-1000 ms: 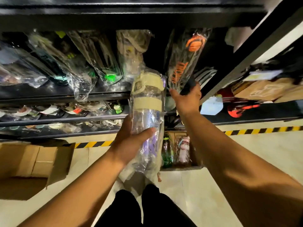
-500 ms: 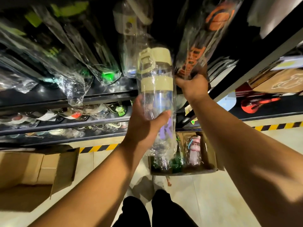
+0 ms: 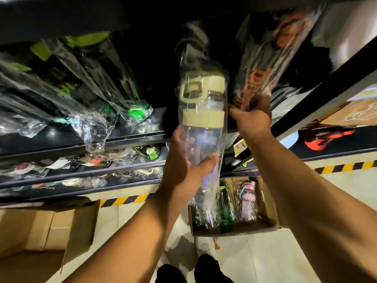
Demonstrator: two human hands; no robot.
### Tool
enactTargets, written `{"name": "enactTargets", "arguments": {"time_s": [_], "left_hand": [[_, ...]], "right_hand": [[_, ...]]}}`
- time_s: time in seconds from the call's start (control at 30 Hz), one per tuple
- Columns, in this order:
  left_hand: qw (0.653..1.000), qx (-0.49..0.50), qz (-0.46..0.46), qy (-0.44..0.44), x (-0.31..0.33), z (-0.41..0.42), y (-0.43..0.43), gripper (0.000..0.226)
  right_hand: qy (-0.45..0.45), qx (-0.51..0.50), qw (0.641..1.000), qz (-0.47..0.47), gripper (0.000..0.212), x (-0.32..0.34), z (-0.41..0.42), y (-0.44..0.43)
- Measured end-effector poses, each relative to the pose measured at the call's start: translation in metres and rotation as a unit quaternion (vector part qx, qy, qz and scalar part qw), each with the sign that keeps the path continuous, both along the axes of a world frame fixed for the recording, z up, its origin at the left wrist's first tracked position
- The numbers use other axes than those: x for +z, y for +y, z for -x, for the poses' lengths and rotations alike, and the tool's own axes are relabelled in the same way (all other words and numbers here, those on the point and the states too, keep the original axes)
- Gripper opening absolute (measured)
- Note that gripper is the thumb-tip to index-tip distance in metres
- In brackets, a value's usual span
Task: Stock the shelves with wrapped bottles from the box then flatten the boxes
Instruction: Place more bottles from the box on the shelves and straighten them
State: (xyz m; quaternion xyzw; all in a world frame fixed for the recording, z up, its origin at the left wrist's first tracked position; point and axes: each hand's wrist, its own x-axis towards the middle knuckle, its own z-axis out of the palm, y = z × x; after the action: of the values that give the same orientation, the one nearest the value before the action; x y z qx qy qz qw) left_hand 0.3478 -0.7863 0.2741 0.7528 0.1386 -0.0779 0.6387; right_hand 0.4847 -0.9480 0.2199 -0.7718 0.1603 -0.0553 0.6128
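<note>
Up it goes! The clear bottle (image 3: 203, 119) with the cream lid, sealed in plastic wrap, has climbed since a second ago. Its cap now rides well above the shelf edge (image 3: 122, 138), nosing toward 12 o'clock. The left grip (image 3: 183, 170) is wrapped round the bottle's lower half, thumb across the front. At 1 o'clock the right grip (image 3: 253, 121) has lifted too, fingers curled on the base of the orange-and-black bottle (image 3: 263, 64), which leans out toward 2 o'clock. That looks like making room, so I'd call the placing close but not done. The clear one is in the air, resting on no shelf that I can see.

Down at 5 o'clock the box (image 3: 271, 213) has a green bottle (image 3: 225, 207) and a pink bottle (image 3: 247, 203) yet to stock. Another box (image 3: 77, 227) gapes open at 8 o'clock, unflattened.

Writing? There's orange lettering on the dark bottle and a purple mark on the clear one, both too blurred to read.
</note>
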Motion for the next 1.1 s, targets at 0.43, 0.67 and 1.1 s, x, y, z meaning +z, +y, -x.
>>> {"name": "enactTargets", "arguments": {"time_s": [0.43, 0.67, 1.1], "left_hand": [[0.989, 0.057, -0.109, -0.086, -0.007, -0.079, 0.009, 0.093], [0.955, 0.148, -0.154, -0.208, -0.005, -0.103, 0.008, 0.091], [0.959, 0.184, -0.121, -0.178, -0.022, -0.097, 0.015, 0.077]], "right_hand": [[-0.01, 0.01, 1.0, -0.005, 0.079, -0.016, -0.006, -0.004], [-0.015, 0.011, 1.0, -0.006, 0.075, -0.019, -0.006, -0.006], [-0.014, 0.018, 1.0, 0.003, 0.066, -0.02, -0.001, -0.005]]}}
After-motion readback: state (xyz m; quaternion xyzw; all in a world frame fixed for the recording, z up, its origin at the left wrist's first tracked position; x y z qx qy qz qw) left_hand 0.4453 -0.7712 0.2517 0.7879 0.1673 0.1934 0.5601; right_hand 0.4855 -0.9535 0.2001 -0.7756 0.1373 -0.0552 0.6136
